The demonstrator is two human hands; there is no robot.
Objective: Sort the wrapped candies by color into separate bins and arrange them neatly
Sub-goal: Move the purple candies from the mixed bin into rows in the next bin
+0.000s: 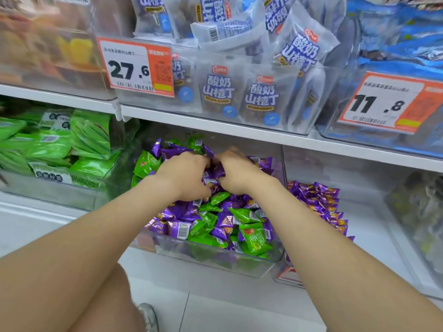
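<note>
Shelving (pixel 215 130): shop rack in two tiers, seen from low down (a bare knee shows at the bottom edge). Upper tier holds clear tubs of pale packets behind price tags (pixel 139 68).

Mixed bin (pixel 203 257): clear, on the lower tier, centre. It sits forward of the shelf edge, likely for easier reach. Full of small wrapped sweets, two colours jumbled together.

Right-hand bin (pixel 371 212): just beside the mixed bin, sharing a wall line. It holds a purple-only heap (pixel 316 202) against its left side, probably the destination for purple. The bin on the far left holds larger green packs (pixel 91 140), a different product.

Left hand (pixel 189 173) and right hand (pixel 237 173): both sunk into the back half of the mixed bin, knuckles up and nearly touching. Fingers of each are curled down round purple candies (pixel 182 212). How many each holds is hidden under the palms. Gathering with both hands suggests scooping a batch rather than picking singly.

Green candies (pixel 254 236): scattered mostly toward the front of the mixed bin, with a few more at its back left. None is in either hand that I can see.

Judgement: sorting is partway done, and the mixed bin remains well blended.
</note>
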